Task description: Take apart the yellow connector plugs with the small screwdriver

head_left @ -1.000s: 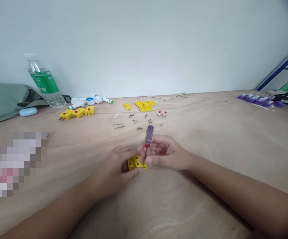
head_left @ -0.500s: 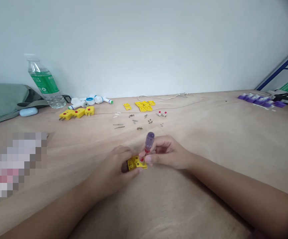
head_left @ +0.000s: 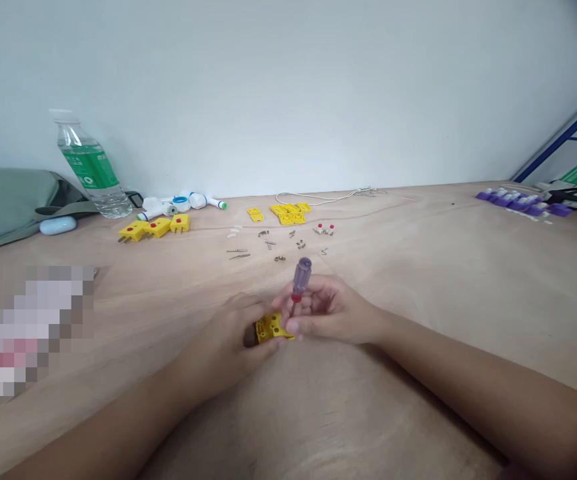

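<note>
My left hand (head_left: 236, 337) is closed around a yellow plug housing (head_left: 267, 328), holding it on the table in front of me. Thumb and fingers grip its sides, and part of it is hidden. My right hand (head_left: 331, 310) grips a screwdriver (head_left: 302, 277) with a clear purple handle and red collar, low on its shaft. The screwdriver stands nearly upright over the right end of the housing. Its tip is hidden behind my fingers. Beyond my hands lie small metal parts (head_left: 280, 258) and yellow housing pieces (head_left: 291, 213).
Yellow plugs (head_left: 157, 227) with red buttons sit at the back left, near a water bottle (head_left: 91, 167) and a green bag (head_left: 11, 203). White cord (head_left: 318, 199) lies along the wall. Purple pieces (head_left: 518, 200) are at the far right. A blurred-out item (head_left: 28, 327) lies at left.
The screwdriver handle has risen slightly and shifted a little right. My right fingers have moved on the shaft, and now cover the red spot on the housing. My left hand stays put.
</note>
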`<state>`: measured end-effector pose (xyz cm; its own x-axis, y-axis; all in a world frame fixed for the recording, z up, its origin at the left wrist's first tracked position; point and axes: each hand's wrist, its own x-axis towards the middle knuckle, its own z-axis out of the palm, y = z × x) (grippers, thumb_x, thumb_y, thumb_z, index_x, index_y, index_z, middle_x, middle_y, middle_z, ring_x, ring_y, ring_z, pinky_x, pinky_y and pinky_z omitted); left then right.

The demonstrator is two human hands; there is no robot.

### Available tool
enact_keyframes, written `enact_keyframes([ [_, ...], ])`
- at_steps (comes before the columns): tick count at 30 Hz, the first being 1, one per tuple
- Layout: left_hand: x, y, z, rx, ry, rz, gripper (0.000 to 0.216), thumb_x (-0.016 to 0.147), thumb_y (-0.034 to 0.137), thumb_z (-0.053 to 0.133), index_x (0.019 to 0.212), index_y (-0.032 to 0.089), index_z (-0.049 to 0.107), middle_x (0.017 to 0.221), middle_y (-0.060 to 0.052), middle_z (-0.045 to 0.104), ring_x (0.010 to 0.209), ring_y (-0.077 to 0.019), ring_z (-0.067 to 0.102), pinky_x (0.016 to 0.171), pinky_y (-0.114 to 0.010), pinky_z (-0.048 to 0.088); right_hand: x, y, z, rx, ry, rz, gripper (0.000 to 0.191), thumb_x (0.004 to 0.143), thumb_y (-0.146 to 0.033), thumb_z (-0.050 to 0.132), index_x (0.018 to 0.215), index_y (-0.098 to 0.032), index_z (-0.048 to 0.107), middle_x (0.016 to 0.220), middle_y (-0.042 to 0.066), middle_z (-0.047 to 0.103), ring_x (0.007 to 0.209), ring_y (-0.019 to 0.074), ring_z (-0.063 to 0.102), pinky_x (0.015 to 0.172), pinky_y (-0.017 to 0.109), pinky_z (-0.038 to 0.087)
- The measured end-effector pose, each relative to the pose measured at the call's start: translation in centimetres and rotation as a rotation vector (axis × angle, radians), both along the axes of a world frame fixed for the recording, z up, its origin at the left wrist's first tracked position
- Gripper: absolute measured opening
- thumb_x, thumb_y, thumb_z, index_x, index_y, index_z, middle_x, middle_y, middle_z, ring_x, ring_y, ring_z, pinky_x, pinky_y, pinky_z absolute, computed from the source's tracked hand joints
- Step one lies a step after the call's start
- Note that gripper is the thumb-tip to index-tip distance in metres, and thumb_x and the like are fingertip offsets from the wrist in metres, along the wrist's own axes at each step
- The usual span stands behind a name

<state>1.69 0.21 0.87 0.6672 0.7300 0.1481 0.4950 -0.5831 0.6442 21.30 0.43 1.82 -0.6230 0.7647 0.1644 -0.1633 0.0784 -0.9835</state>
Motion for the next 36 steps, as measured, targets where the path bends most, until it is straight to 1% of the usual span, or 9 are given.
enact_keyframes([
  [3, 0.1, 0.0, 0.2, 0.000, -0.010, -0.016, 0.013, 0.079, 0.022, 0.058, 0.091, 0.023, 0.062, 0.091, -0.001, 0.063, 0.090, -0.0201, 0.054, 0.080, -0.031, 0.041, 0.0, 0.1, -0.1, -0.035, 0.004, -0.033, 0.013, 0.071, -0.012, 0.070, 0.079, -0.011, 0.059, 0.069, 0.000, 0.065, 0.057, 0.0056, 0.061, 0.057, 0.017, 0.051],
  [6, 0.1, 0.1, 0.2, 0.000, -0.004, -0.014, 0.013, 0.079, 0.021, 0.058, 0.091, 0.023, 0.061, 0.090, -0.001, 0.062, 0.090, -0.0201, 0.054, 0.080, -0.031, 0.041, 0.2, 0.2, -0.1, -0.025, -0.016, -0.045, 0.011, 0.072, -0.013, 0.069, 0.074, -0.011, 0.058, 0.074, 0.002, 0.067, 0.058, 0.0050, 0.060, 0.059, 0.019, 0.051],
  [12, 0.0, 0.1, -0.1, 0.008, 0.030, 0.009, 0.012, 0.079, 0.025, 0.057, 0.090, 0.021, 0.062, 0.088, -0.003, 0.061, 0.089, -0.0209, 0.054, 0.080, -0.031, 0.042, 0.2, 0.2, 0.3, 0.018, -0.047, -0.032, 0.008, 0.079, -0.019, 0.063, 0.079, -0.012, 0.062, 0.082, 0.004, 0.066, 0.058, 0.0044, 0.057, 0.060, 0.021, 0.050],
  [15, 0.0, 0.1, -0.1, -0.001, 0.038, 0.009, 0.010, 0.079, 0.024, 0.057, 0.087, 0.021, 0.062, 0.088, -0.002, 0.061, 0.088, -0.0205, 0.054, 0.079, -0.031, 0.042, 0.2, 0.2, 0.6, 0.082, -0.119, 0.010, 0.015, 0.085, -0.023, 0.055, 0.086, -0.011, 0.064, 0.078, 0.003, 0.063, 0.058, 0.0048, 0.055, 0.060, 0.021, 0.048],
  [18, 0.0, 0.1, 0.1, -0.021, 0.012, 0.006, 0.012, 0.079, 0.022, 0.057, 0.090, 0.022, 0.062, 0.091, -0.001, 0.061, 0.089, -0.0201, 0.055, 0.079, -0.031, 0.042, 0.2, 0.1, 0.7, 0.087, -0.127, 0.034, 0.019, 0.088, -0.025, 0.051, 0.087, -0.011, 0.063, 0.079, 0.003, 0.061, 0.059, 0.0050, 0.056, 0.062, 0.022, 0.048],
  [22, 0.1, 0.0, 0.1, -0.040, -0.050, -0.009, 0.017, 0.079, 0.020, 0.057, 0.093, 0.024, 0.063, 0.095, 0.000, 0.063, 0.092, -0.0199, 0.056, 0.081, -0.030, 0.043, 0.2, 0.0, 0.5, 0.025, -0.092, 0.026, 0.014, 0.082, -0.024, 0.059, 0.088, -0.011, 0.062, 0.080, 0.002, 0.062, 0.059, 0.0048, 0.058, 0.061, 0.021, 0.050],
  [26, 0.1, 0.0, 0.2, -0.031, -0.056, -0.019, 0.019, 0.078, 0.019, 0.058, 0.095, 0.026, 0.063, 0.101, 0.000, 0.063, 0.096, -0.0208, 0.055, 0.083, -0.031, 0.043, 0.1, 0.1, 0.0, -0.025, -0.045, -0.007, 0.021, 0.075, -0.019, 0.067, 0.092, -0.013, 0.057, 0.074, 0.000, 0.063, 0.057, 0.0058, 0.060, 0.058, 0.020, 0.051],
  [31, 0.1, 0.0, 0.3, -0.010, -0.012, -0.023, 0.015, 0.079, 0.020, 0.057, 0.092, 0.025, 0.062, 0.096, 0.000, 0.064, 0.095, -0.0211, 0.054, 0.084, -0.032, 0.042, 0.3, 0.3, -0.3, -0.020, -0.024, -0.022, 0.013, 0.077, -0.019, 0.065, 0.081, -0.012, 0.055, 0.077, 0.003, 0.066, 0.059, 0.0066, 0.061, 0.058, 0.021, 0.050],
  [36, 0.0, 0.0, 0.1, 0.000, 0.010, 0.004, 0.012, 0.078, 0.022, 0.057, 0.089, 0.022, 0.062, 0.090, -0.002, 0.062, 0.090, -0.0209, 0.055, 0.081, -0.031, 0.042, 0.3, 0.3, 0.3, 0.044, -0.075, -0.008, 0.012, 0.082, -0.024, 0.060, 0.083, -0.012, 0.059, 0.083, 0.004, 0.065, 0.060, 0.0060, 0.059, 0.062, 0.023, 0.050],
])
